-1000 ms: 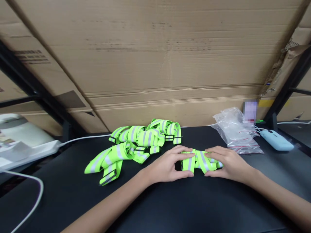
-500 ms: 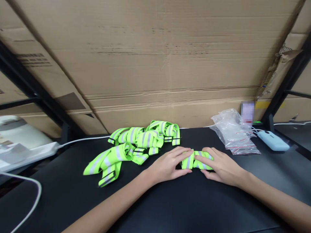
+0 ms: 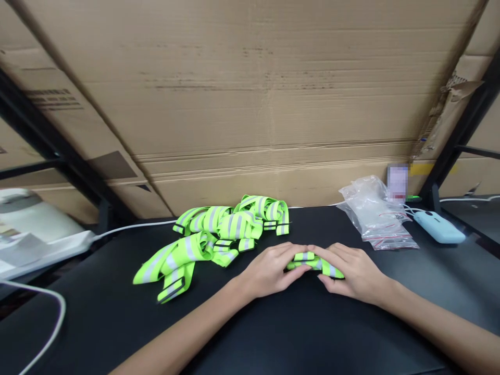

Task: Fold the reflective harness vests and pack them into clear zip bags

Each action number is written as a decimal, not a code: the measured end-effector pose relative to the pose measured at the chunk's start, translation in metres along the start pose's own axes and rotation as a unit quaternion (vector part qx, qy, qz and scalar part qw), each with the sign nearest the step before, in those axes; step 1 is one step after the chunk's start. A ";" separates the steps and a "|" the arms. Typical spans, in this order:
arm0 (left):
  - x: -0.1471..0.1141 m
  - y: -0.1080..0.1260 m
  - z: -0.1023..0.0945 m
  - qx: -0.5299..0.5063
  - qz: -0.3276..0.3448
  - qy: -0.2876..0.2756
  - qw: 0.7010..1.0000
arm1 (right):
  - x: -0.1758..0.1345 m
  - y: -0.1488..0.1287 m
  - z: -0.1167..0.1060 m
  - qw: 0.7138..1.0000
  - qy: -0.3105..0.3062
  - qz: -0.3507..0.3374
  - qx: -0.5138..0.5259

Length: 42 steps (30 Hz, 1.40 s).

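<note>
my left hand and right hand both holding one striped lime bundle, one lime strap heap, strap count unclear to me, one pale-blue device

The right hand is now closer to the left hand, and the two seem to meet above the lime strap bundle. Less of the bundle shows, its broad upright band now a short strip.

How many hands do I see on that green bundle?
2: the left hand on the left part of the green bundle, the right hand on its right part. No others show.
</note>
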<state>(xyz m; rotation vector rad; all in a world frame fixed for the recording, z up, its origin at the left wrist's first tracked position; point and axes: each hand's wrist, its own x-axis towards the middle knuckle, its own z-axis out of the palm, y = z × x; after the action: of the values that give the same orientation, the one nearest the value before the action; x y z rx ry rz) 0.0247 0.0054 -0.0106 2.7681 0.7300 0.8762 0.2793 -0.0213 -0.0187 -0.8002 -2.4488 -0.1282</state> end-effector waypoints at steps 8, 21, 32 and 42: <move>0.012 0.028 -0.006 -0.169 -0.158 0.022 0.973 | 0.006 -0.005 -0.016 0.945 -0.031 0.168 0.278; 0.004 0.026 -0.002 -0.337 -0.203 -0.029 0.919 | 0.007 -0.002 -0.015 0.886 -0.014 0.212 0.411; 0.042 0.020 -0.025 -0.170 -0.121 0.063 0.976 | 0.005 0.007 -0.020 0.851 -0.017 0.283 0.443; 0.195 0.053 0.029 0.125 0.093 -0.027 0.987 | -0.001 0.019 -0.010 0.844 0.020 0.256 0.470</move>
<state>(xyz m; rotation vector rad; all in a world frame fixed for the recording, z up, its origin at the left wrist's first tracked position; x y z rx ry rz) 0.2016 0.0556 0.0786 3.1112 0.6198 0.7863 0.2959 -0.0085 -0.0123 -0.8938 -1.7927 1.1444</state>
